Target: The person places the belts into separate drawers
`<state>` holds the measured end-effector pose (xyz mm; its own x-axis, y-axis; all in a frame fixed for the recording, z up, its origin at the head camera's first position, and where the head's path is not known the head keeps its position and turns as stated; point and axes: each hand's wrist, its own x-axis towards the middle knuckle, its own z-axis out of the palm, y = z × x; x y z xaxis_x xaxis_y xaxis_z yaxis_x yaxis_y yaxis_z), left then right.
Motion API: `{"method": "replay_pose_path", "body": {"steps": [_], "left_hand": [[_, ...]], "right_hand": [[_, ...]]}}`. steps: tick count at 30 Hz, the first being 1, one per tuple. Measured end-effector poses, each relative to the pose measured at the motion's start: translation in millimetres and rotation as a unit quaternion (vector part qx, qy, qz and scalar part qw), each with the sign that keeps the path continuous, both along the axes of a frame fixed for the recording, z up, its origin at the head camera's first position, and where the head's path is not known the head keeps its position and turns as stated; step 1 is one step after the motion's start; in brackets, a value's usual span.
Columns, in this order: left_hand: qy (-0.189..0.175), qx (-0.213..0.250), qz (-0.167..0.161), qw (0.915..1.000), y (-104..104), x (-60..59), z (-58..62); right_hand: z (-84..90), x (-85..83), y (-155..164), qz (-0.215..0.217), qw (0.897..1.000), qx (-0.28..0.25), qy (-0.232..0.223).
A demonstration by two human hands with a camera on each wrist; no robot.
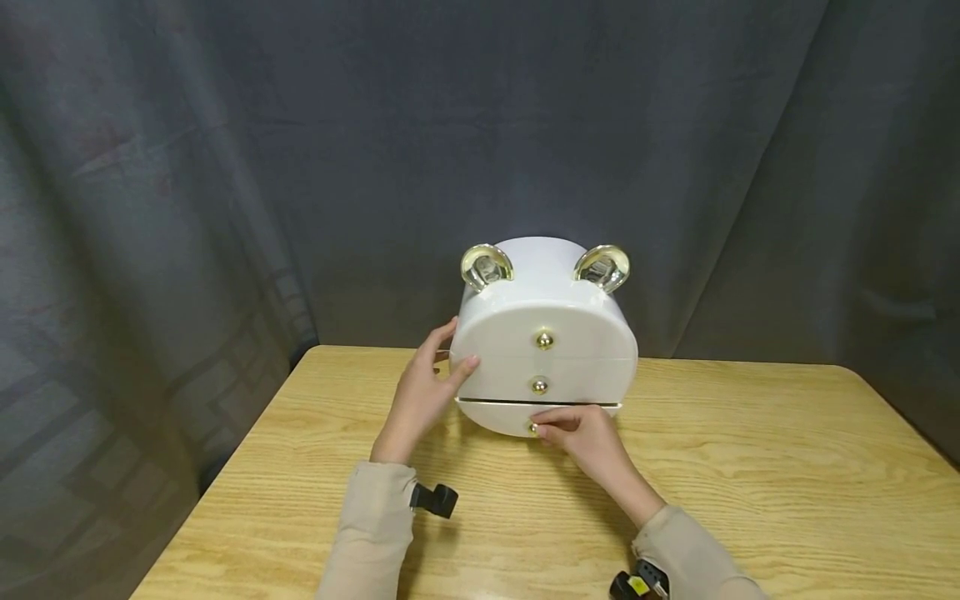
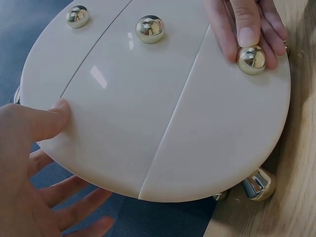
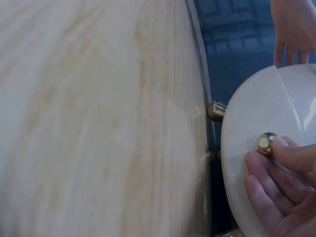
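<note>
A white round drawer box (image 1: 543, 362) with gold-rimmed ear handles (image 1: 486, 267) stands at the table's far middle, its front facing me. Three gold knobs run down its front. My right hand (image 1: 555, 430) pinches the lowest knob (image 2: 251, 59) on the bottom drawer (image 2: 217, 143); that knob (image 3: 266, 142) also shows in the right wrist view. A thin dark gap shows along the top of that drawer's front. My left hand (image 1: 431, 375) rests on the box's left side, its thumb (image 2: 52, 118) pressing the front face and its fingers spread loosely beside the rim.
The light wooden table (image 1: 750, 467) reaches toward me, and its left edge (image 1: 240, 450) drops off beside the left arm. A dark grey curtain (image 1: 225, 167) hangs behind and to the left. Small gold feet (image 2: 259, 183) carry the box.
</note>
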<state>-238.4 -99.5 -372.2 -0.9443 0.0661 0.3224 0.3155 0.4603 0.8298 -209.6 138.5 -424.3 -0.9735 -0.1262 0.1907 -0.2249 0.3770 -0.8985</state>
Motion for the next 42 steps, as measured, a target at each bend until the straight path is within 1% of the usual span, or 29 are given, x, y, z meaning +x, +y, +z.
{"method": "replay_pose_path", "body": {"steps": [5, 9, 14, 22, 25, 29, 34, 36, 39, 42], "left_hand": [[0.003, 0.006, -0.002, 1.0, 0, -0.9, -1.1], [0.007, 0.008, -0.006, 0.9999, 1, -1.7, -1.6], [0.01, 0.006, -0.01, 0.9999, 2, -2.2, -2.1], [0.01, -0.001, -0.01, 0.9999, 3, -3.4, -2.8], [0.012, -0.002, -0.014, 0.9998, 3, -5.5, -3.0], [0.01, -0.01, -0.019, 0.9997, 4, -6.8, -1.1], [0.0, -0.018, -0.014, 0.9997, 6, -6.6, 2.9], [-0.002, -0.013, -0.013, 0.9998, 7, -7.3, 3.3], [-0.002, -0.004, -0.013, 0.9999, 9, -9.4, 2.4], [-0.007, 0.004, -0.008, 0.9999, 10, -10.5, 1.0]], "right_hand": [[-1.0, -2.9, -1, -0.01, 1.0, 0.005, 0.011], [-0.5, -4.3, 0, -0.005, 1.0, -0.004, 0.021], [-0.4, -4.6, 2, -0.002, 1.0, -0.016, 0.02], [-1.4, -5.2, 0, -0.024, 0.999, -0.01, 0.021], [-0.8, -5.1, 0, -0.025, 0.999, -0.008, 0.026], [1.0, -3.8, 1, -0.01, 1.0, 0.004, 0.029], [3.1, 2.0, 8, 0.049, 0.997, 0.047, 0.047], [4.4, 5.1, 10, 0.067, 0.994, 0.06, 0.055], [8.6, 9.6, 14, 0.066, 0.993, 0.073, 0.066], [16.3, 15.7, 18, 0.05, 0.994, 0.076, 0.066]]}}
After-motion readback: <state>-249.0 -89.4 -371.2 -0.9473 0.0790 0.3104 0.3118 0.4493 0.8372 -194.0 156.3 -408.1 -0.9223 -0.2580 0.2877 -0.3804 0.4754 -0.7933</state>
